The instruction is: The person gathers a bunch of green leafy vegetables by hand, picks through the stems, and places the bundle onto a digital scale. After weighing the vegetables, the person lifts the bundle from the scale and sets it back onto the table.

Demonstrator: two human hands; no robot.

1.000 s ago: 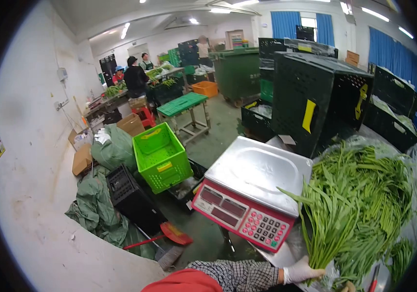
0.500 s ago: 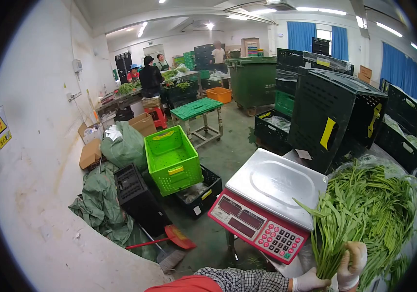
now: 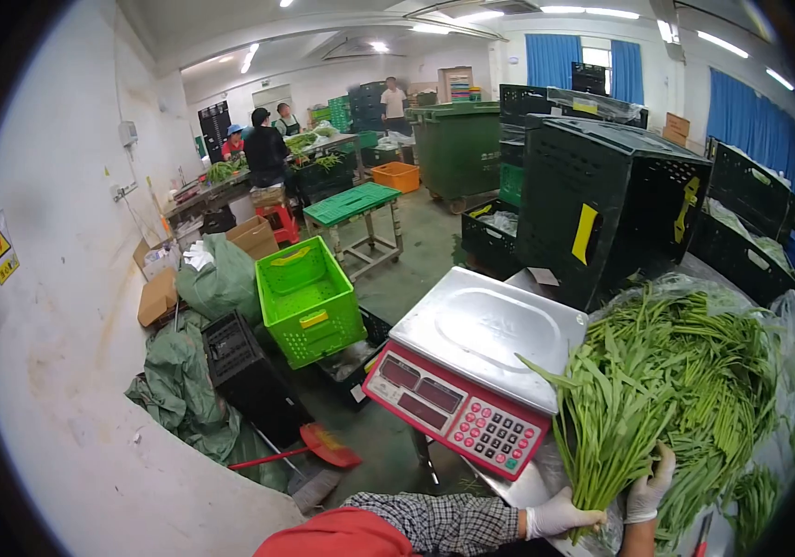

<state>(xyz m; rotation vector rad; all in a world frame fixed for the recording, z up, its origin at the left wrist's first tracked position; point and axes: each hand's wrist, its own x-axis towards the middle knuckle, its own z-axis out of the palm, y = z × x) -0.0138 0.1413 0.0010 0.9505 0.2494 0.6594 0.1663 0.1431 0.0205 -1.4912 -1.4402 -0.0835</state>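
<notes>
Greens (image 3: 606, 432) beside red scale (image 3: 458, 408).

A white-walled workroom under ceiling strip lights (image 3: 481, 17).
The pale wall (image 3: 72, 306) at left is scuffed and stained and carries a yellow electrical warning sign (image 3: 1, 247); blue curtains (image 3: 755, 121) hang at the far right and on both sides of a bright window (image 3: 596, 56), and on the dull green floor (image 3: 430, 246) stand a green-topped table (image 3: 351, 203) and a red stool (image 3: 278, 223).

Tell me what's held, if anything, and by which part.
The left hand grips a long-stemmed green leafy bunch by its lower stems; the right hand touches its side, grip unclear.
</notes>
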